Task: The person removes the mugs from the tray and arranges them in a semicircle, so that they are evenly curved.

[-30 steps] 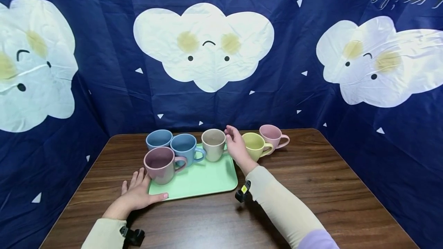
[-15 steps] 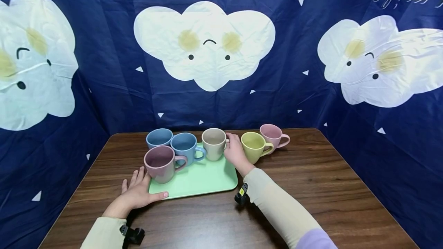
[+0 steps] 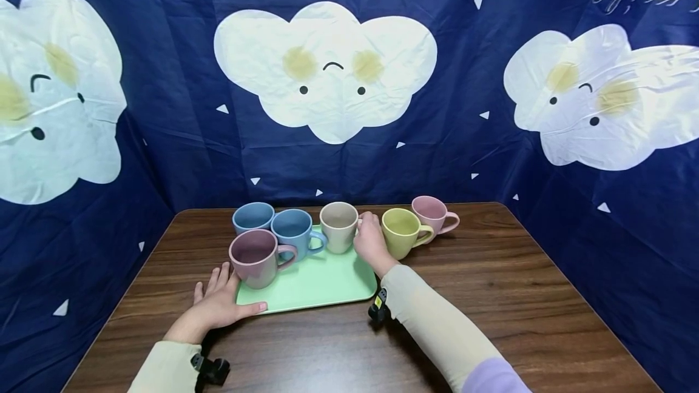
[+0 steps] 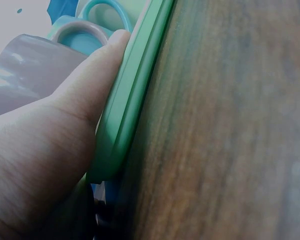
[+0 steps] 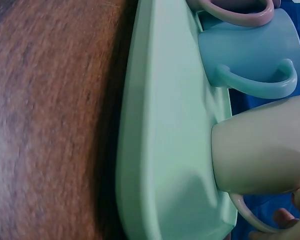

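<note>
A beige mug [image 3: 339, 229] stands upright at the back right of a light green tray [image 3: 322, 284]. My right hand [image 3: 374, 241] grips its handle [image 5: 252, 217], fingertips hooked at the loop in the right wrist view. Spread out at the tray's front left corner, my left hand [image 3: 215, 305] has straight fingers, and its thumb [image 4: 97, 70] lies along the tray's rim. Just beyond it a mauve mug [image 3: 256, 265] sits on the tray. Behind that one is a blue mug [image 3: 295, 238] with its handle to the right.
Another blue mug [image 3: 253, 217] stands at the back left, partly hidden by the mauve one. To the right of my right hand are a yellow mug [image 3: 401, 238] and a pink mug [image 3: 431, 214] on the wooden table [image 3: 491, 296]. A dark blue curtain [image 3: 464, 65] hangs behind.
My right hand, with fingers extended beside the beige mug a second ago, has moved slightly lower and curled round its handle. My left hand and the mugs have stayed put.
</note>
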### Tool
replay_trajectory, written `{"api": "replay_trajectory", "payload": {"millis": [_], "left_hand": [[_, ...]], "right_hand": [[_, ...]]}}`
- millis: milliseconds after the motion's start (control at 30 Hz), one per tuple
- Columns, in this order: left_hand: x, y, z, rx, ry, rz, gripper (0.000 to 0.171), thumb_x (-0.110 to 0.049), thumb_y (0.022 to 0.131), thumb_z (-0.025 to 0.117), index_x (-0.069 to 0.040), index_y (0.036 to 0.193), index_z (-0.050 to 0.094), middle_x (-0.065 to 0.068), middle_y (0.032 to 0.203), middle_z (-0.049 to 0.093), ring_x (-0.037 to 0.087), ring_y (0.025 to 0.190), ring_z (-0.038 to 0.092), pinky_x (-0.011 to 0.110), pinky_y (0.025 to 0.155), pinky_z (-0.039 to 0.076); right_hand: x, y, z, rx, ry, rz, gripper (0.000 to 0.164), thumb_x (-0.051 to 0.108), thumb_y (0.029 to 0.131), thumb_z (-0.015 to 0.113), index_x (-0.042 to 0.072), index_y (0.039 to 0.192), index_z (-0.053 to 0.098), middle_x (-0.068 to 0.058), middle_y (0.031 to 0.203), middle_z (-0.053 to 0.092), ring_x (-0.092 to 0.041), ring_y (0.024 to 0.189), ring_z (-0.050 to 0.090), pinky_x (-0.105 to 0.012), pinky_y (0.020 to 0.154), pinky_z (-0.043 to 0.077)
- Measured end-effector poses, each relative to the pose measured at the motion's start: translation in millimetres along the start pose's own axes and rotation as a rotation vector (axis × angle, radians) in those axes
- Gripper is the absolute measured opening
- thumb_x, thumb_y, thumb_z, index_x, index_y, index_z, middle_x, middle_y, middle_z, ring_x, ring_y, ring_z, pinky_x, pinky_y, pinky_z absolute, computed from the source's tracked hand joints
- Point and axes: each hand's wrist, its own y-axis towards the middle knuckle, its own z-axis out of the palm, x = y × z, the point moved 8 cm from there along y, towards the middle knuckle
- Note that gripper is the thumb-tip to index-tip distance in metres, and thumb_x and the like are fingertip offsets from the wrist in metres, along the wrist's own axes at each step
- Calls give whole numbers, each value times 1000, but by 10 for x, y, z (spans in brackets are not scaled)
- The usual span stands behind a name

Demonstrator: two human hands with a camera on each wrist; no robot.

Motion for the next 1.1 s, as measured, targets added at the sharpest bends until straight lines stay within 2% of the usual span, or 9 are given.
{"api": "replay_trajectory", "payload": {"millis": [267, 467, 700, 933, 1100], "left_hand": [[-127, -52, -49, 53, 21, -28, 130, -73, 76, 72, 8, 158, 11, 42, 158, -4, 61, 145, -7, 81, 104, -11], [-153, -66, -68, 54, 46, -39, 128, -72, 78, 71, 8, 158, 11, 42, 159, -4, 61, 145, -6, 81, 105, -9], [-121, -61, -54, 61, 26, -38, 130, -73, 77, 71, 8, 157, 11, 43, 158, -4, 62, 145, -7, 81, 104, -10], [-14, -2, 7, 27, -7, -18, 137, -84, 70, 67, 4, 159, 13, 41, 159, -3, 60, 146, -8, 80, 103, -15], [7, 7, 11, 11, -16, -6, 138, -85, 69, 67, 5, 159, 14, 42, 159, -2, 61, 145, -7, 81, 102, -15]], "right_hand": [[-43, 10, -27, -34, 61, 25, 12, -6, 96, 56, -3, 107, 59, -20, 105, 61, -36, 103, 62, -47, 94, 49], [-26, 7, -49, -49, 100, 15, 8, -3, 97, 58, -1, 105, 61, -18, 103, 66, -34, 101, 64, -47, 91, 51], [-25, 5, -38, -15, 193, 86, 9, -2, 98, 59, 1, 106, 63, -15, 105, 70, -28, 99, 66, -43, 88, 53], [-39, -12, -78, -58, 311, 174, 8, 0, 98, 58, 0, 105, 62, -16, 101, 68, -27, 93, 62, -41, 86, 51], [-12, 23, -118, -70, 369, 209, 10, 1, 100, 55, 0, 107, 62, -15, 104, 68, -27, 97, 62, -41, 90, 50]]}}
